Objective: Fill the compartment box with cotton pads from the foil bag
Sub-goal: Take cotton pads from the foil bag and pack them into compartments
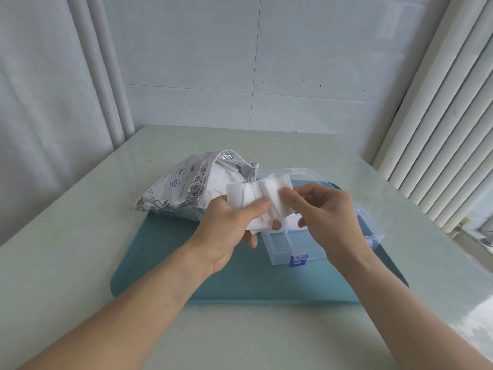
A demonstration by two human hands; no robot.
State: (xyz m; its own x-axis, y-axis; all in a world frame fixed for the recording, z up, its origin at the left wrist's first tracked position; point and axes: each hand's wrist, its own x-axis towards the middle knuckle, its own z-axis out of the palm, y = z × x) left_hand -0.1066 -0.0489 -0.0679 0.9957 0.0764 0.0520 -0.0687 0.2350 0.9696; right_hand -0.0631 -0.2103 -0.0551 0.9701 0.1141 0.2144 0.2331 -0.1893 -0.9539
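A fanned stack of white square cotton pads (249, 193) is held above the box. My left hand (232, 231) grips the stack from below with the thumb on top. My right hand (325, 214) pinches the stack's right end between thumb and fingers. The clear plastic compartment box (282, 244) with a blue latch lies open beneath the hands, its lid (293, 174) tipped back behind. White pads show in a far compartment, mostly hidden by my hands. The silver foil bag (186, 188) lies open to the left, with more pads inside its mouth.
Box and bag sit on a teal mat (165, 263) on a pale green table (80, 222). A tiled wall stands behind the table, and window blinds (448, 129) run along the right side.
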